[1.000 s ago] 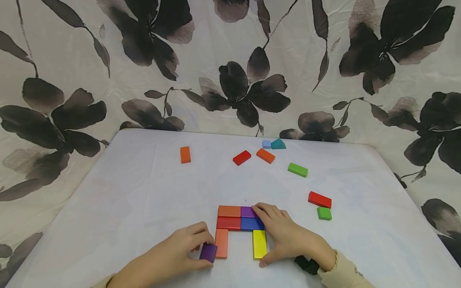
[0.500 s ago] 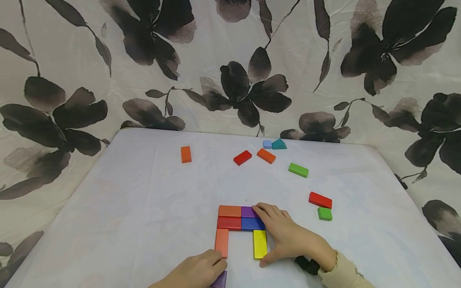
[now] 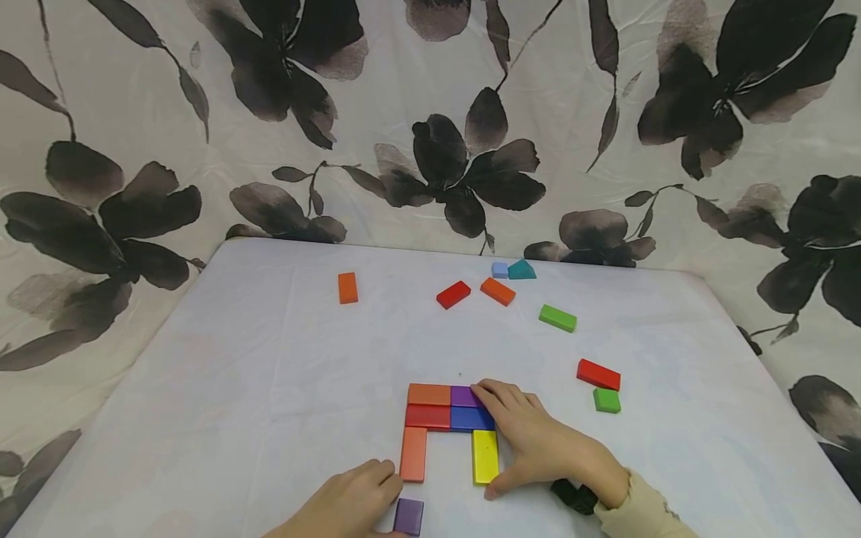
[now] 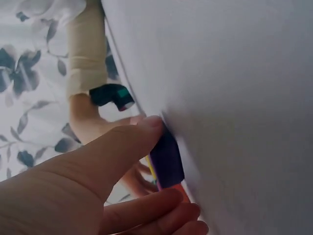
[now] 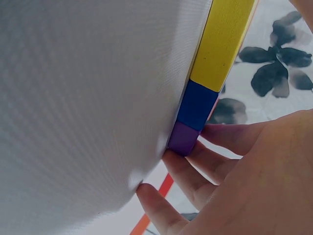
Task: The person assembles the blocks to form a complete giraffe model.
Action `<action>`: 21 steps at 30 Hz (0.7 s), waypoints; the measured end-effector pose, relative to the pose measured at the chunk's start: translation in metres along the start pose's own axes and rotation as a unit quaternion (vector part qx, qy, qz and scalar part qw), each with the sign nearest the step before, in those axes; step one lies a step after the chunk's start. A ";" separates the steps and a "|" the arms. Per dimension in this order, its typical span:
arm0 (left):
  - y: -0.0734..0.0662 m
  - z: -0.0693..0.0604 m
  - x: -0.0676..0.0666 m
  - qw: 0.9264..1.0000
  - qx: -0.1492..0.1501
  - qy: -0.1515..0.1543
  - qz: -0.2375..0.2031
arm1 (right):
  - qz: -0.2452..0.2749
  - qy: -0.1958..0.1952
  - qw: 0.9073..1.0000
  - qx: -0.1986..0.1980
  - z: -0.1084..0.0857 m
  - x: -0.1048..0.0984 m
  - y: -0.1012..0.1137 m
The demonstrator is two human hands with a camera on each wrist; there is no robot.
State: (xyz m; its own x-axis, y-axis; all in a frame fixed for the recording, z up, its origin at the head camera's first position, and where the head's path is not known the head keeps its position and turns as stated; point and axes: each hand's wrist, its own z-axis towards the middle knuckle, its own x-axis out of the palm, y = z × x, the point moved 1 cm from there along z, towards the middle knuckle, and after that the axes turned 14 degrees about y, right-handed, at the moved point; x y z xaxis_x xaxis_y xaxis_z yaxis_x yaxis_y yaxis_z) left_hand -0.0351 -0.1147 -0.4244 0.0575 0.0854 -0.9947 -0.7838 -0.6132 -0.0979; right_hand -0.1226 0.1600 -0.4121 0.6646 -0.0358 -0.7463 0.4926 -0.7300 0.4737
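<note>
A purple block [image 3: 409, 517] lies just below the lower end of a salmon block [image 3: 413, 454], with a gap between them. Beside it is my left hand [image 3: 346, 502]. The thumb touches its near end and the fingers reach along its left side, fairly straight, as in the left wrist view. My right hand [image 3: 541, 437] rests along the right side of the arrangement. Its fingertips touch a smaller purple block [image 5: 184, 138], and its thumb lies by the lower end of the yellow block [image 3: 485, 456]. Blue [image 3: 471, 418], red [image 3: 427, 417] and orange [image 3: 429, 394] blocks complete the joined group.
Loose blocks lie farther back: orange [image 3: 347, 288], red [image 3: 454, 294], another orange [image 3: 498, 291], light blue [image 3: 499, 270], teal [image 3: 522, 269] and green [image 3: 557, 317]. At right sit a red block [image 3: 599, 373] and a green one [image 3: 608, 400]. Floral cloth [image 3: 377, 90] hangs behind the white table [image 3: 269, 373].
My left hand has brought the purple block from beside the salmon block to below it, then shifted left, uncovering the block's top. My right hand has stayed in place.
</note>
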 end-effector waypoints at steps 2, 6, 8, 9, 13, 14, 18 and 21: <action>0.000 0.002 0.001 1.000 -0.006 0.021 -0.009 | 0.000 0.001 1.000 0.001 0.000 0.000 0.000; -0.002 0.005 0.002 0.995 -0.044 0.071 -0.050 | 0.000 0.003 1.000 0.001 0.000 -0.001 0.001; -0.003 0.007 0.002 0.991 -0.066 0.090 -0.070 | -0.001 0.003 1.000 0.002 0.000 -0.001 0.001; -0.004 0.008 0.001 0.989 -0.075 0.096 -0.079 | -0.001 0.003 1.000 0.002 0.000 -0.001 0.002; -0.006 0.010 -0.002 0.983 -0.091 0.119 -0.110 | -0.002 0.003 1.000 0.003 0.000 -0.001 0.002; -0.007 0.011 -0.003 0.983 -0.086 0.117 -0.112 | -0.002 0.002 1.000 0.002 0.000 -0.001 0.002; -0.010 0.010 -0.006 0.992 -0.033 0.081 -0.093 | -0.004 0.001 1.000 0.001 0.000 -0.001 0.002; -0.011 0.008 -0.006 0.997 0.007 0.048 -0.053 | -0.004 0.000 1.000 0.000 0.000 -0.001 0.002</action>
State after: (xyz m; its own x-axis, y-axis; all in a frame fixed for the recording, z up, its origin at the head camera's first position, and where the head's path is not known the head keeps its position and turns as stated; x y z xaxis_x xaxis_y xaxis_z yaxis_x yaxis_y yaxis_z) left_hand -0.0323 -0.1023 -0.4169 0.1985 0.0740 -0.9773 -0.7781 -0.5944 -0.2030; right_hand -0.1222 0.1591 -0.4105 0.6605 -0.0303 -0.7503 0.4975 -0.7308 0.4675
